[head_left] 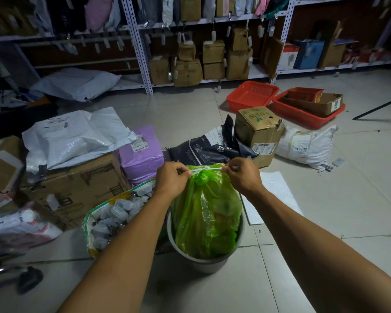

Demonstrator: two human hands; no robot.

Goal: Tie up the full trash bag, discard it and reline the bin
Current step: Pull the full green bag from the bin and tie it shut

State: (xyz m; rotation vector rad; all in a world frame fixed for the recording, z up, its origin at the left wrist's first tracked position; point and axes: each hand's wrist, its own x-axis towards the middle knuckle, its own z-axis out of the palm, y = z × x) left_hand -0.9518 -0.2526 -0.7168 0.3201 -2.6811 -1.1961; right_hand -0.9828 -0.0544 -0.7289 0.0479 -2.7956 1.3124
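Observation:
A full green trash bag stands upright in a round grey bin on the tiled floor. Its neck is gathered, and a white drawstring runs taut across the top. My left hand pinches the string's left end. My right hand pinches its right end. A small green knot of bag plastic bulges just under the string. Both hands are level with each other above the bin.
Left of the bin is a clear bag of small grey items, then cardboard boxes and parcels. Behind the bin lie a dark pet-food bag and a fruit box. Red trays and shelving stand further back.

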